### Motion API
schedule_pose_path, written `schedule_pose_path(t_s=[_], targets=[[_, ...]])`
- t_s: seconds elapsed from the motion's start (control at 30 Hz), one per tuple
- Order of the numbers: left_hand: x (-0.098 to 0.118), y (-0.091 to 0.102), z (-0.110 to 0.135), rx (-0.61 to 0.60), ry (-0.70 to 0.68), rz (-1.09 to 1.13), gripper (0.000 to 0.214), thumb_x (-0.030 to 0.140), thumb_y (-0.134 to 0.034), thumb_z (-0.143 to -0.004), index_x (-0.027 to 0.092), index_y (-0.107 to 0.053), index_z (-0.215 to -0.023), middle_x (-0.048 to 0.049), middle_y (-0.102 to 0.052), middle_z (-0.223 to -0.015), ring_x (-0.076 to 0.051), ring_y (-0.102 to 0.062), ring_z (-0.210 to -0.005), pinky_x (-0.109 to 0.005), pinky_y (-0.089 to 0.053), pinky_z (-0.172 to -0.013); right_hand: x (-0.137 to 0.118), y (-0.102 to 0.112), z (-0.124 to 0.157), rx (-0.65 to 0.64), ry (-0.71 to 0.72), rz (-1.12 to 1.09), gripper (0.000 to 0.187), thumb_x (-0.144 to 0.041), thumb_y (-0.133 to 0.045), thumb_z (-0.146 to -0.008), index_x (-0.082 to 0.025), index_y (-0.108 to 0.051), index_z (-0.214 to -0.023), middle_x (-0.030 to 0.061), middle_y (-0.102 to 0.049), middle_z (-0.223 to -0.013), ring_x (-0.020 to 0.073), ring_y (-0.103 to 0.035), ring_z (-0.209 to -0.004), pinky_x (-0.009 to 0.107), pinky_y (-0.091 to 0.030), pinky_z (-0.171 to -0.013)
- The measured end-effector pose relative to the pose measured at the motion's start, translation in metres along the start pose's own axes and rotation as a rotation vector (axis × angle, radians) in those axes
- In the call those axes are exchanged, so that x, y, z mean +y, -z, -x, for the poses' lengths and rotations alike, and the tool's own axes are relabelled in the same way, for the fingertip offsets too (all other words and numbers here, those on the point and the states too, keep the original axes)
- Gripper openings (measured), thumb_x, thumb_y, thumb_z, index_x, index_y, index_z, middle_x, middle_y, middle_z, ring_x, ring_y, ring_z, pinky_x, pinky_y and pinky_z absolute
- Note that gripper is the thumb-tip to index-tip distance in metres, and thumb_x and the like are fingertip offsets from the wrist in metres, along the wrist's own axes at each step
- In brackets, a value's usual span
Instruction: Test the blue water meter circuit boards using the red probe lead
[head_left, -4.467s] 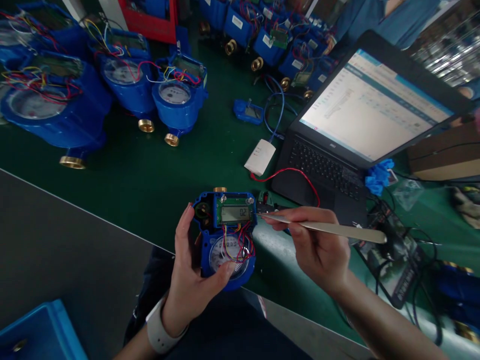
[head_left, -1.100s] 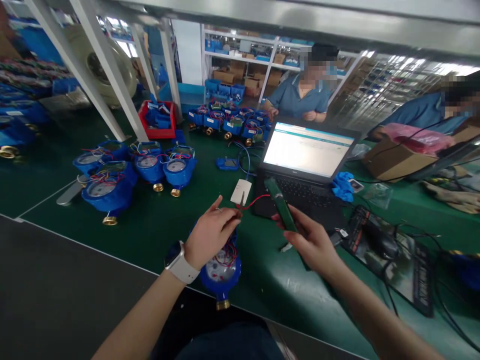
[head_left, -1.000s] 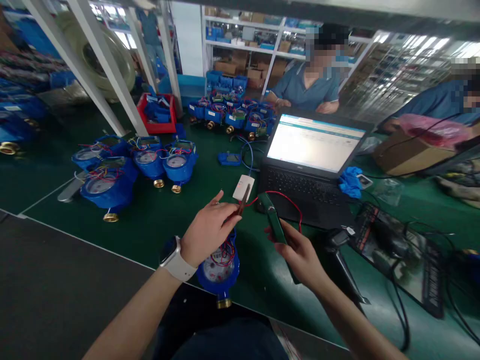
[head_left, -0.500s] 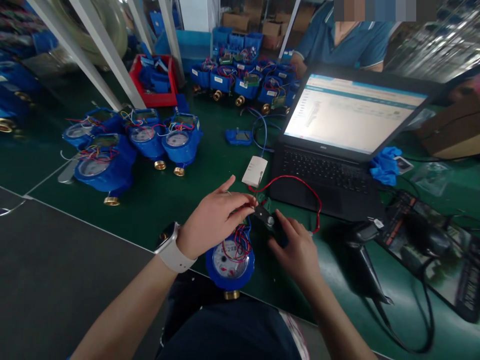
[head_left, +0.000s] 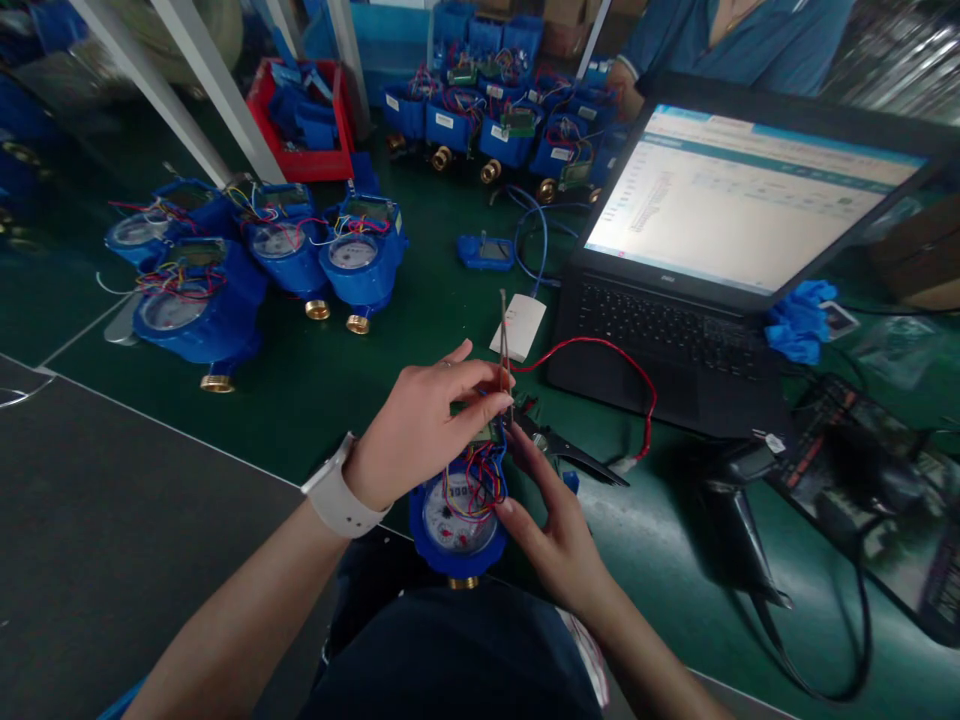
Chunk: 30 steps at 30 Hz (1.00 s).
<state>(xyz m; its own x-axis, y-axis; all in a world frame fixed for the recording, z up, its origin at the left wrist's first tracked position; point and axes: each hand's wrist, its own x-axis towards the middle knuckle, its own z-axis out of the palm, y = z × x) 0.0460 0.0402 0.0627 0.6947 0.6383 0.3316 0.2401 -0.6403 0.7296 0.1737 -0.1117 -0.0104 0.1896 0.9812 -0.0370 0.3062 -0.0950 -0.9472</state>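
A blue water meter with red, blue and yellow wires above its dial lies at the near edge of the green bench. My left hand, a white watch on its wrist, is closed in a pinch on thin metal tweezers that stand upright over the meter's top. My right hand grips the meter's right side, thumb on the rim and index finger reaching up beside the wires. A black clip on a red wire lies just right of the meter.
An open laptop stands to the right, a white box beside it. Several blue meters sit at the left, more at the back by a red tray. A black scanner and cables lie right. A person sits opposite.
My right hand has put down the green tool and come to the meter's side. My left hand now holds the tweezers upright. The view has tipped down towards the bench.
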Motion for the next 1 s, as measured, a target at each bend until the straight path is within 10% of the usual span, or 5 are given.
schedule_pose_path(t_s=[0.13,0.37,1.0], targets=[[-0.0023,0.0057,0.0,0.021,0.086,0.064,0.011,0.023,-0.06,-0.087,0.015,-0.068,-0.087,-0.0016,-0.076,-0.087,-0.016,-0.072,-0.077,-0.036,-0.055,-0.092,-0.0042,-0.0058,-0.0003,-0.059,-0.086,-0.146,0.064,-0.043,-0.059,-0.089,-0.026,-0.033,-0.145,0.009,-0.045,-0.146,0.0285,-0.042,-0.133,0.054,-0.031,-0.111],[0.0002,0.0052,0.0014,-0.012,0.036,0.053,0.009,0.019,-0.061,-0.087,0.013,-0.067,-0.086,-0.0013,-0.075,-0.085,-0.012,-0.072,-0.072,-0.041,-0.029,-0.117,-0.004,-0.0036,-0.0002,-0.067,-0.092,-0.158,0.061,-0.042,-0.06,-0.089,-0.027,-0.038,-0.143,0.0071,-0.048,-0.144,0.0264,-0.044,-0.132,0.048,-0.036,-0.11],[0.0014,-0.002,0.0043,0.016,-0.064,-0.069,0.007,0.02,-0.061,-0.088,0.017,-0.065,-0.082,0.0023,-0.075,-0.082,-0.013,-0.072,-0.072,-0.043,-0.037,-0.113,-0.0058,-0.0045,0.0008,-0.051,-0.042,-0.14,0.058,-0.039,-0.059,-0.09,-0.03,-0.038,-0.143,0.0054,-0.048,-0.144,0.0275,-0.045,-0.131,0.051,-0.037,-0.109]])
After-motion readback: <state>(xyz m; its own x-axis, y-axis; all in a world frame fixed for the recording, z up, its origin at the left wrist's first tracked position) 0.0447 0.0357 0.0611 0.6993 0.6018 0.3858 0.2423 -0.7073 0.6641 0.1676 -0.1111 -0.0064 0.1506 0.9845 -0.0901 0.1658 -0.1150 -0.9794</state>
